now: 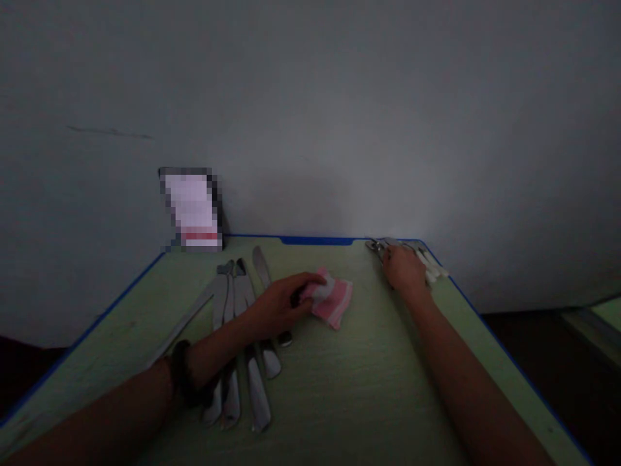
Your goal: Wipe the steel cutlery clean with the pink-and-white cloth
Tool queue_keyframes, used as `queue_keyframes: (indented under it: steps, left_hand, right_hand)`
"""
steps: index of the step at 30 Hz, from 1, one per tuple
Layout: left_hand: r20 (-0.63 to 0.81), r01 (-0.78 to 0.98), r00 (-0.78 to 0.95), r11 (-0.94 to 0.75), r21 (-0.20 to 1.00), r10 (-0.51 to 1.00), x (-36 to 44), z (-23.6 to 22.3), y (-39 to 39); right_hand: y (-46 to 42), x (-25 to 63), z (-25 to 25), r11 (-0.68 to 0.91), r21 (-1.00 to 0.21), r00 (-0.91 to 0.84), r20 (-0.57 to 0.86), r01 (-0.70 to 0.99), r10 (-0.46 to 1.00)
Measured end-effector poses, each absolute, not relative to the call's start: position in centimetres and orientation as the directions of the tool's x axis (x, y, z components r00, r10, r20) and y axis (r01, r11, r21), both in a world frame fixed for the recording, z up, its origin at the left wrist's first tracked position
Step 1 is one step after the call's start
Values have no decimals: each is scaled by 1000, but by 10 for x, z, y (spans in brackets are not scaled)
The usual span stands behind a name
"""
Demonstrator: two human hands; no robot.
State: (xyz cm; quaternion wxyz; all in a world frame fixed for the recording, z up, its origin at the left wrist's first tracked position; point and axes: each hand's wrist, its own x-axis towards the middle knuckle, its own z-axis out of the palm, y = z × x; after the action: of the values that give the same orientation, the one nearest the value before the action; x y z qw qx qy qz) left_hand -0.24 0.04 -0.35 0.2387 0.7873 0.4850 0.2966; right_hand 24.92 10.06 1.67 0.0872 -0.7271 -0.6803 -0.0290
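My left hand (284, 301) pinches a small pink and white cloth (334, 301) above the middle of the table. Under and left of that forearm lie several metal table knives (259, 395), side by side, handles toward me. At the far right corner my right hand (405, 268) is closed over a group of utensils; its fingertips are largely hidden. Shiny metal pieces (374, 246) show to the left of its fingers, their kind unclear. White-handled utensils (429, 264) stick out on its right side.
The green table (339, 401) has a blue edge and stands against a grey wall (310, 116). A phone-like device (196, 210) with a blurred, lit screen leans on the wall at the back left. Another green surface (606, 310) shows at the right.
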Motion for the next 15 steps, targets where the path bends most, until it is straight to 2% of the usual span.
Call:
queue_keyframes:
  steps: [7,15]
  left_hand:
    - [223,631,350,-405,661,910,-3,-4,0]
    - [228,631,357,-414,656,906,-3,-4,0]
  right_hand:
    - [103,251,12,13,-81,1,173,997,985]
    - [102,251,12,26,-79,-15,145,997,989]
